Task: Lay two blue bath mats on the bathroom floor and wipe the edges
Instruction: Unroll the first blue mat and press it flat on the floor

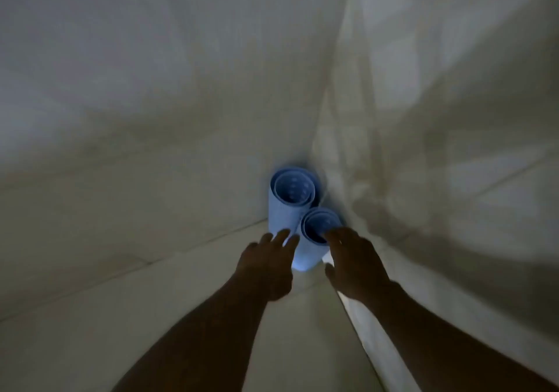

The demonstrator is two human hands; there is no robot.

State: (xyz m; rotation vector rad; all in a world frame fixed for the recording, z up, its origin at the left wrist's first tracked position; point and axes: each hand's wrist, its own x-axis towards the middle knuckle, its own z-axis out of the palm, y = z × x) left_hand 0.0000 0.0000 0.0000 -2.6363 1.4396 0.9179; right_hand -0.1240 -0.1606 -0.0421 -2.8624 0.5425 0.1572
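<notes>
Two blue bath mats stand rolled up and upright in a corner where two pale walls meet. The larger roll (282, 204) is at the back, the smaller roll (311, 252) in front of it and to the right. My left hand (266, 267) reaches toward the rolls with straight, spread fingers, its tips at the side of the larger roll. My right hand (354, 261) has relaxed fingers, and its fingertips lie at the rim of the smaller roll. Neither hand grips a roll. The scene is dim and blurred.
Pale tiled floor (151, 316) spreads to the left and toward me. A light wall (151, 89) rises behind the rolls and another wall (453, 149) closes the right side, with a bright strip (363, 325) along its base.
</notes>
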